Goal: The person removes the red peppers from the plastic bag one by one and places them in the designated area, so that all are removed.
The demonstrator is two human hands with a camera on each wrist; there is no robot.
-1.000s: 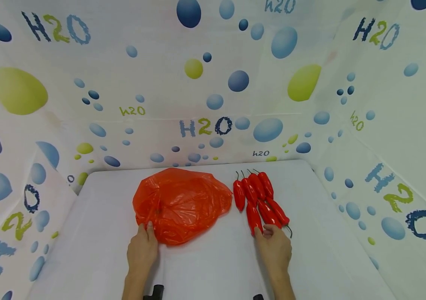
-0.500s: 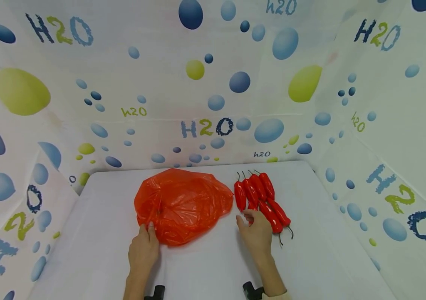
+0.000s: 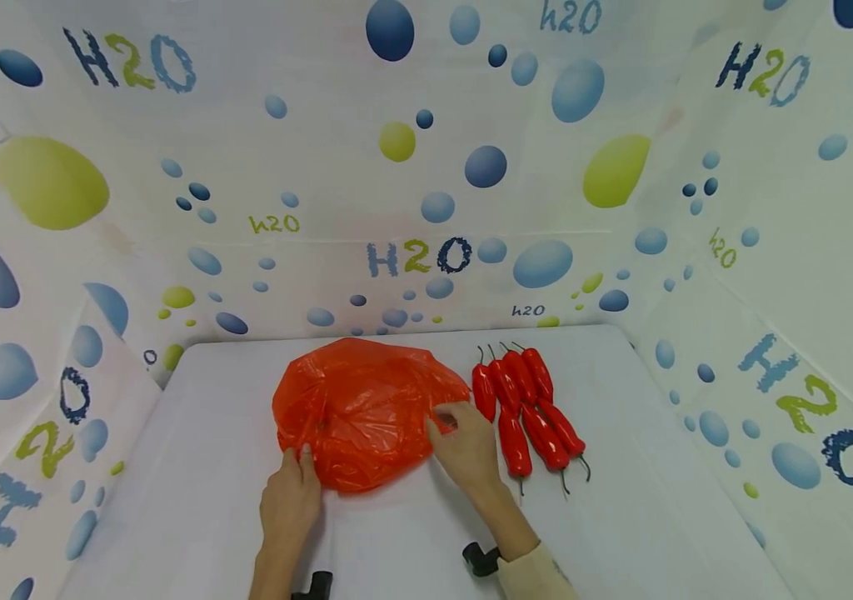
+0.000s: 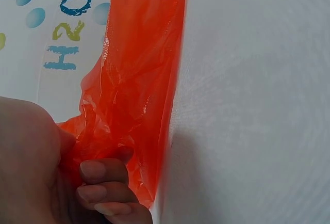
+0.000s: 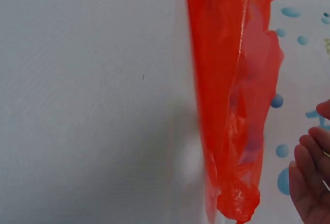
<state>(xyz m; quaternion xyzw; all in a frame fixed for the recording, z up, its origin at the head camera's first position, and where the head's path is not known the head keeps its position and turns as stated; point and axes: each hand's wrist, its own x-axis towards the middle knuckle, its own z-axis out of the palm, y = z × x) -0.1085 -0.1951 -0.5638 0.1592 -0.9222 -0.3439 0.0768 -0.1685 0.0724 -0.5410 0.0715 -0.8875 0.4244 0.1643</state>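
A crumpled red plastic bag [image 3: 374, 417] lies spread on the white table. My left hand [image 3: 289, 496] pinches its near left edge between thumb and fingers; in the left wrist view, bunched film [image 4: 98, 136] shows inside the curled fingers. At the bag's right side hovers my right hand [image 3: 470, 450], its fingers loosely bent and holding nothing. A gap separates those fingers [image 5: 312, 175] from the bag in the right wrist view. To the right, several glossy red chili peppers [image 3: 544, 437] lie side by side in two rows. The bag's opening cannot be made out.
The white tabletop [image 3: 644, 500] extends around the bag and peppers. A white curtain [image 3: 321, 167] printed with blue and green drops and "H2O" lettering encloses the back and both sides. Black wrist mounts [image 3: 481, 558] show below the hands.
My right hand has left the front left pepper and moved left to the bag's right side. That pepper now lies in full view. The left hand keeps its hold on the bag.
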